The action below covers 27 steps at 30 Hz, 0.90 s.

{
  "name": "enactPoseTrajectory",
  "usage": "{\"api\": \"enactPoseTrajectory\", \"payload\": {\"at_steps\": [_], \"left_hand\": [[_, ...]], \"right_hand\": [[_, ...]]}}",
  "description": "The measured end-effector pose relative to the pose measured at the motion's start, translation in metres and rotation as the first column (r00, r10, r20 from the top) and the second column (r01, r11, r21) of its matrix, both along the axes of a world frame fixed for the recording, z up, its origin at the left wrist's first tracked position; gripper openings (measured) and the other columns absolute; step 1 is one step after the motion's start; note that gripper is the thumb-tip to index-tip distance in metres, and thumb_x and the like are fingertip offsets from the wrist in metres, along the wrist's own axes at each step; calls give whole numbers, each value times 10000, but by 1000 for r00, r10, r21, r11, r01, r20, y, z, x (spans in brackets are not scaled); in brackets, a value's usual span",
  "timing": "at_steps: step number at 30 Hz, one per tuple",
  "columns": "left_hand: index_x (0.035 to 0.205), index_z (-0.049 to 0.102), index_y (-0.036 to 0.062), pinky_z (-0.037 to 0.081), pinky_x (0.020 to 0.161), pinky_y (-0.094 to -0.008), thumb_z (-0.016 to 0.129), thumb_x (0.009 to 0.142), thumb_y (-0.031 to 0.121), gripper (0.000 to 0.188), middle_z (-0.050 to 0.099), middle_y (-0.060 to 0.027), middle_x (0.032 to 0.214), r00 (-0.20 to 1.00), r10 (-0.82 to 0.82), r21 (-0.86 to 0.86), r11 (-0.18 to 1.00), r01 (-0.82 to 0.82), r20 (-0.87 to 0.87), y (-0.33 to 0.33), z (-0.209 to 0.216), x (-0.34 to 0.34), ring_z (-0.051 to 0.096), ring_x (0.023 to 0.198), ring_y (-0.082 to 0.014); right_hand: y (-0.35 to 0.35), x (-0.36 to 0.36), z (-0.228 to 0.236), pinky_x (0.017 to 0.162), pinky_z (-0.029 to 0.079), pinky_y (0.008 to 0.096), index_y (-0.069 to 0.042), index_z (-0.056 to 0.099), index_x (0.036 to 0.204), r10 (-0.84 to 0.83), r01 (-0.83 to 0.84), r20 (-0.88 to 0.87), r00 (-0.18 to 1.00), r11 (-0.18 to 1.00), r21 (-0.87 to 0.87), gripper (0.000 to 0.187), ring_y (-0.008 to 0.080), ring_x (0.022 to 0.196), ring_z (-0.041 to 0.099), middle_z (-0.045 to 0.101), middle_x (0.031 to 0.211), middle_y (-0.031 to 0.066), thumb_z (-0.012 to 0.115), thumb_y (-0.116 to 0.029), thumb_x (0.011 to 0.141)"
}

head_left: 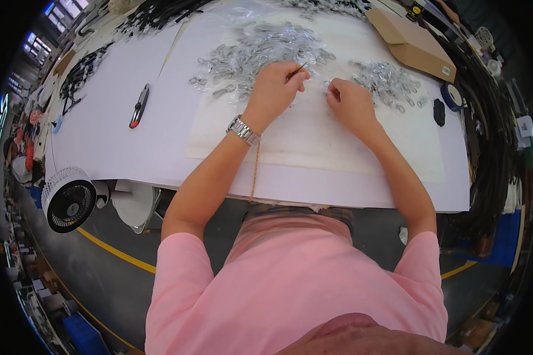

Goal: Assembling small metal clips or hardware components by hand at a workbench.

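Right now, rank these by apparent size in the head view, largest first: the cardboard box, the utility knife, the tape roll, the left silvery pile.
1. Left silvery pile
2. Cardboard box
3. Utility knife and tape roll, unranked: the knife looks longer, the roll wider.

My counter (112, 148) is smooth, matt; piled pieces (272, 44) look shiny metal, glossy clear plastic; box (411, 44) matt cardboard; my watch (243, 130) polished metal.

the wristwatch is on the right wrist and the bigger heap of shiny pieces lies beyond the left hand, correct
Wrong wrist: the head view shows the wristwatch on the left one, not the right. The bigger heap of shiny pieces does lie beyond the left hand.
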<state>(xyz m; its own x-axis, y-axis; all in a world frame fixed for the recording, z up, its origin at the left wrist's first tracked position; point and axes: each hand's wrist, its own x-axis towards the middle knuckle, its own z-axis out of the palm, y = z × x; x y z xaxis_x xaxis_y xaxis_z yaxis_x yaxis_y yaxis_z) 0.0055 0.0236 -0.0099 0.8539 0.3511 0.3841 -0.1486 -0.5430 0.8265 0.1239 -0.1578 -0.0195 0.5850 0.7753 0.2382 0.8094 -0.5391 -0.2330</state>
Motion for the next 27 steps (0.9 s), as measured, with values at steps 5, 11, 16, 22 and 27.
{"api": "enactPoseTrajectory", "payload": {"at_steps": [5,11,16,22,27], "left_hand": [[1151,733,26,409,532,-254,655,994,246,281,688,-22,745,967,7,269,960,-77,254,1,-21,9,502,556,-62],[1068,699,5,365,459,-237,682,1006,306,307,637,-32,715,838,-522,-743,623,245,-161,7,-1,1,474,509,-45],[904,710,32,341,489,-237,696,981,231,214,570,39,614,991,-105,-146,985,92,-88,-15,6,-4,432,511,-42],[910,724,38,346,497,-242,697,969,212,186,576,33,620,972,-195,4,980,197,-133,-24,15,-12,449,524,-41],[922,722,43,343,497,-239,690,987,240,210,559,31,613,954,-281,-348,909,229,-104,-26,18,-10,442,525,-38]], "right_hand": [[-19,7,8,744,576,304,-24,673,1011,347,118,-766,541,871,477,137,182,837,722,743,985,91,630,-152,993],[-23,-7,18,749,575,283,-6,668,987,609,243,-750,259,711,660,184,143,829,711,739,927,100,637,-188,1004],[-42,17,39,797,564,286,-19,674,1038,113,-13,-856,504,992,123,268,149,889,715,741,1002,99,647,-283,998],[-41,7,30,860,538,287,-18,693,1151,408,13,-780,475,882,470,341,146,966,704,755,1017,90,685,-319,991],[-29,-10,18,761,538,256,-25,739,1046,408,-42,-859,309,908,417,294,122,818,701,768,887,80,717,-310,976]]}}
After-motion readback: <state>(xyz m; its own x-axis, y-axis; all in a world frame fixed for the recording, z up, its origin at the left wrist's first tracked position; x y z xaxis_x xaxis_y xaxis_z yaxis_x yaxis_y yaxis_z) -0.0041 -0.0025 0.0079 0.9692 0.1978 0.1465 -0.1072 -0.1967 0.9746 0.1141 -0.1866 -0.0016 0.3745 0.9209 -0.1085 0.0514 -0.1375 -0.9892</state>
